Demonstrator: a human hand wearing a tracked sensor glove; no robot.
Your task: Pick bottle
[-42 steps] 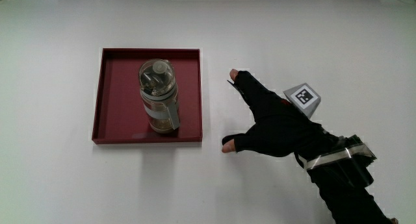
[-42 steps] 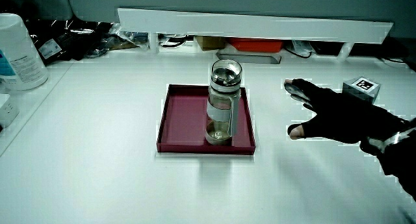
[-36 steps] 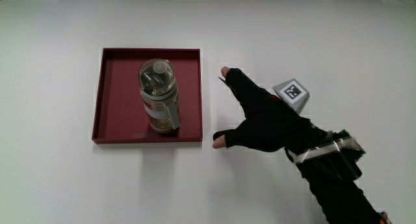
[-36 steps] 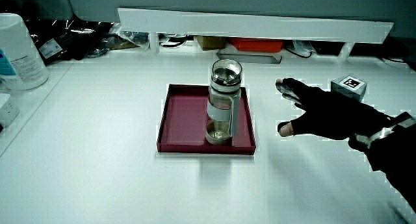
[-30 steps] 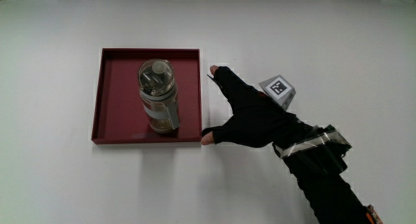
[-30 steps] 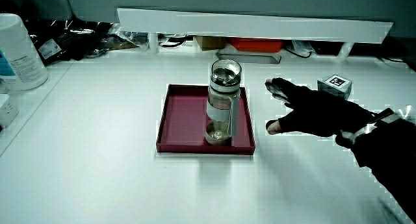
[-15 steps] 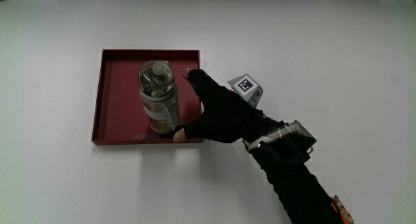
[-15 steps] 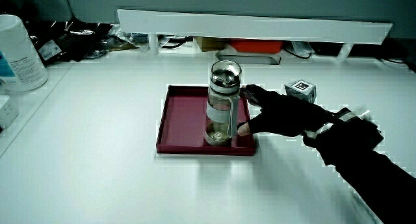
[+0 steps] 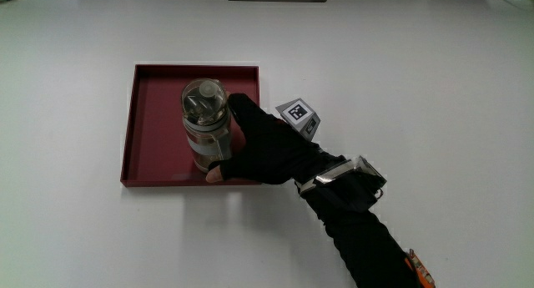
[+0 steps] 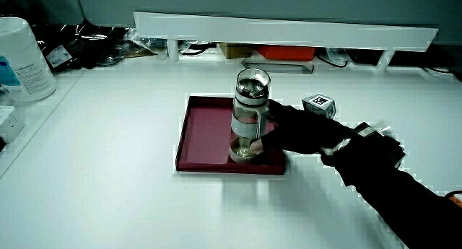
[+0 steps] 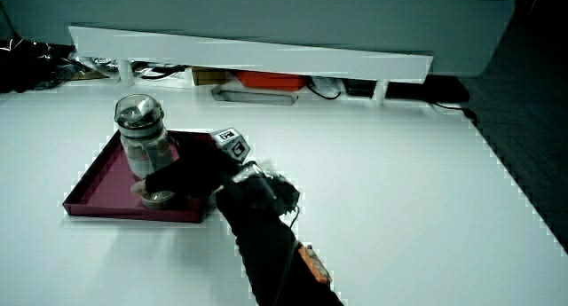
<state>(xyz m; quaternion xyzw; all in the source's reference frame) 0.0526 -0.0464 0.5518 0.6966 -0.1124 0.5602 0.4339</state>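
A clear bottle [image 9: 204, 125] with a grey band and handle stands upright in a dark red tray [image 9: 154, 113]. It shows in both side views [image 10: 249, 112] [image 11: 142, 142], as does the tray [image 10: 206, 133] [image 11: 98, 195]. The hand [image 9: 259, 146] lies over the tray's edge right beside the bottle. Its thumb is by the bottle's base and its fingers are spread along the bottle's side, reaching partway round it. Both side views show the hand [image 10: 296, 133] [image 11: 191, 177] against the bottle. The patterned cube [image 9: 299, 117] sits on the hand's back.
A large white container [image 10: 22, 58] stands at the table's edge. A low white partition [image 10: 289, 29] runs along the table, with cables and an orange box under it.
The hand has travelled across the table toward the tray, crossed its edge and reached the bottle. The bottle and tray have stayed where they were.
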